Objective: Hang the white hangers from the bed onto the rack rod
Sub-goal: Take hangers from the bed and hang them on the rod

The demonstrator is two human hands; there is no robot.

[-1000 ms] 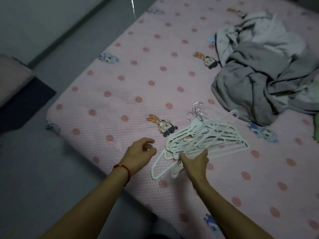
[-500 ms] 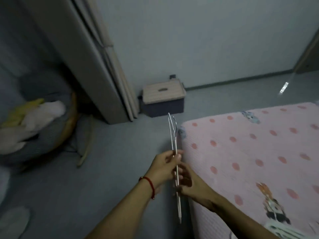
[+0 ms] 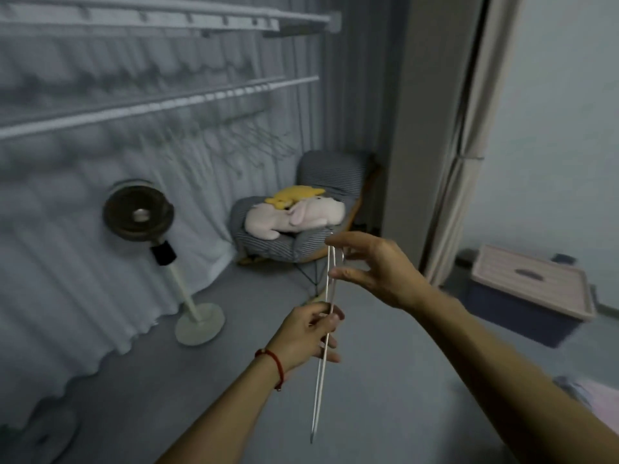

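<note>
1. Head view, room: the floor [image 3: 385, 380] was grey and ran back to a pleated pale curtain [image 3: 67, 246] covering the left and rear wall. A beige door panel or partition [image 3: 425, 128] stood upright at right of centre, with a gathered drape [image 3: 465, 169] beside it and a plain wall [image 3: 562, 112] further right.
2. Rack: the rack rod [image 3: 160, 107] crossed the upper left in front of the curtain, with a shelf rail [image 3: 167, 20] above it. Blurred thin hangers [image 3: 254, 139] hung near its right end; their number could not be told.
3. Furnishings: a standing fan [image 3: 139, 212] on a round base stood by the curtain. A striped chair [image 3: 301, 209] sat in the corner.
4. Containers: the chair seat carried a white plush toy [image 3: 294, 217] with a yellow plush toy [image 3: 294, 195] lying on top of it. A dark storage box [image 3: 522, 306] with a pale closed lid stood on the floor at right; its contents were hidden.
5. Bed: a blurred pink corner of the bed [image 3: 599, 400] showed at lower right.
6. Task item: the white hangers [image 3: 323, 346] were held edge-on in mid-air, well short of the rod.
7. Left hand [image 3: 301, 336]: fingers curled round the hangers at mid-length, gripping them.
8. Right hand [image 3: 375, 266]: thumb and forefinger pinched the upper hook end; remaining fingers loosely spread.
</note>
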